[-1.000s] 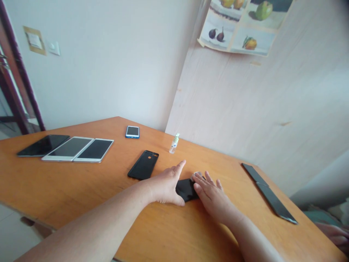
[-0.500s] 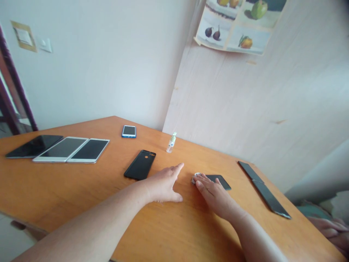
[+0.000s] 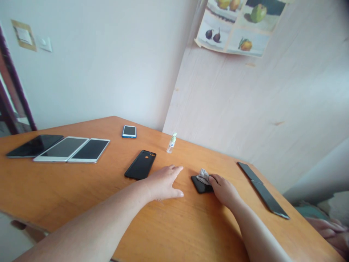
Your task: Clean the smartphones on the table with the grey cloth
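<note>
From where I stand, the phone (image 3: 201,187) is a black slab with rounded corners, flat on the wooden table (image 3: 163,229), partly beneath a crumpled grey cloth (image 3: 202,177) and the right hand (image 3: 224,190). That hand's fingers lie close together; whether they pinch the cloth, I can't tell. The left hand (image 3: 163,182) spreads thumb from fingers.
</note>
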The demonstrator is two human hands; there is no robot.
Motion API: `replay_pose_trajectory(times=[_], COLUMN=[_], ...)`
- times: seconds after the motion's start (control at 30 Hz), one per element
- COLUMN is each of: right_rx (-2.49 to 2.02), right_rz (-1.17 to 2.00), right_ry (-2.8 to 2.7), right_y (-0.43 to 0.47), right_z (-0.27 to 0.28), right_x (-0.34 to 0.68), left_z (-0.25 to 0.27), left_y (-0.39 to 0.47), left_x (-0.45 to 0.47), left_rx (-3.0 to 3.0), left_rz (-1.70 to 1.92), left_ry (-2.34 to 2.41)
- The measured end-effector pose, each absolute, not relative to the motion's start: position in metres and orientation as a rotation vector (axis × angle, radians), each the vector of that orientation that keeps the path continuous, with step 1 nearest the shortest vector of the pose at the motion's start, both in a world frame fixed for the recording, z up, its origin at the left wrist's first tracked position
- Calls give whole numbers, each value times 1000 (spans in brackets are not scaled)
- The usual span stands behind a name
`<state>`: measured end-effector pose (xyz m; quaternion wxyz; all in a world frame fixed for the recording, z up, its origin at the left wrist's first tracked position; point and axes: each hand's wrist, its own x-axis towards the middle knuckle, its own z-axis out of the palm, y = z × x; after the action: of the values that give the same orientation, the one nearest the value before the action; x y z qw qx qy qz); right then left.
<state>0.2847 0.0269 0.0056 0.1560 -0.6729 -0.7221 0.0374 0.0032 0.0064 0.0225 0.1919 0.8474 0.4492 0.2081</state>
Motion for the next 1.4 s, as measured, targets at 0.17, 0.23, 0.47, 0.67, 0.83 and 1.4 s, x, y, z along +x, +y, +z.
replay_pose_trajectory(times=[0.17, 0.23, 0.47, 0.67, 0.83, 1.4], right_rx=[-1775, -1686, -1210, -1377, -1645, -1514], right_rz=[192, 184, 254, 648, 545, -17], right_ry=[-2118, -2112, -2378, -1938, -1847, -2496], right_y=[8, -1, -10, -6, 5, -23], right_z=[10, 14, 19, 23, 19, 30], right_x=[253, 241, 218, 231, 248, 207], left_z=[26, 27, 27, 26, 27, 23], left_y=[4, 3, 3, 4, 4, 2], left_x=[3, 4, 6, 2, 2, 9], left_rx=[2424, 2436, 2455, 2444, 2502, 2441], left_rz=[573, 536, 555, 483, 468, 569], left_ry=[1250, 1230, 1218, 1310, 1350, 1346])
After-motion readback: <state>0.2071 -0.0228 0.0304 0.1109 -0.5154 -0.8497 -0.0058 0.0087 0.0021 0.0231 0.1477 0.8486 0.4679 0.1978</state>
